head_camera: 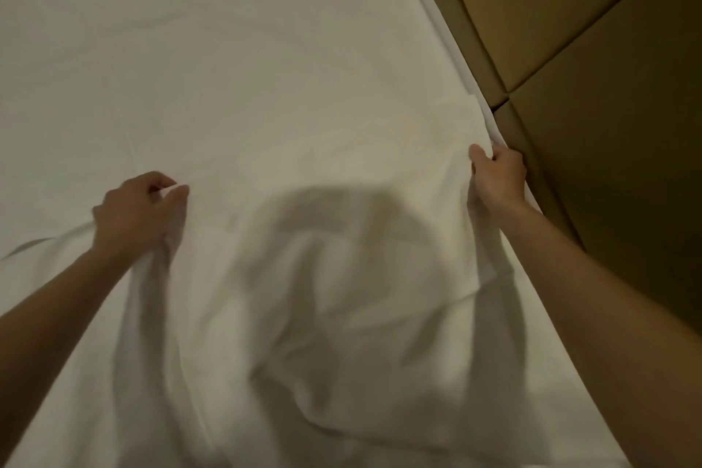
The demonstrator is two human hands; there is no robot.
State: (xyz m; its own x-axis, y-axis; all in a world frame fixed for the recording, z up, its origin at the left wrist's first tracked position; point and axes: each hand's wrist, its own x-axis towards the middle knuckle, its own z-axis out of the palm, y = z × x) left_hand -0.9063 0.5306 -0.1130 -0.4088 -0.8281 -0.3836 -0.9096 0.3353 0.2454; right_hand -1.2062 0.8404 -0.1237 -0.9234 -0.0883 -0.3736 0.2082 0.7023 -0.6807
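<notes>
Head view: looking down on a bed [228,42], both bare forearms reaching forward over it.
White cloth [342,296]: lying on the bed between the two hands, flat toward its far edge, rumpled and bunched in deep folds toward the near side, partly blurred.
Left hand [138,211]: fingers curled, gripping a gathered fold at the cloth's left side; thumb and forefinger tips nearly touching above the fold.
Right hand [498,177]: closed round the cloth's right edge, thumb on top, fingers wrapped under; just beside the bed's right rim.
Bed: covered in a smooth pale sheet with a few faint creases, filling the upper left of the view.
Shadow: dark patch on the cloth, midway between the hands.
Brown panels [607,87]: padded, split by seams, running along the bed's right rim; touching it or just beside it, impossible to tell which.
</notes>
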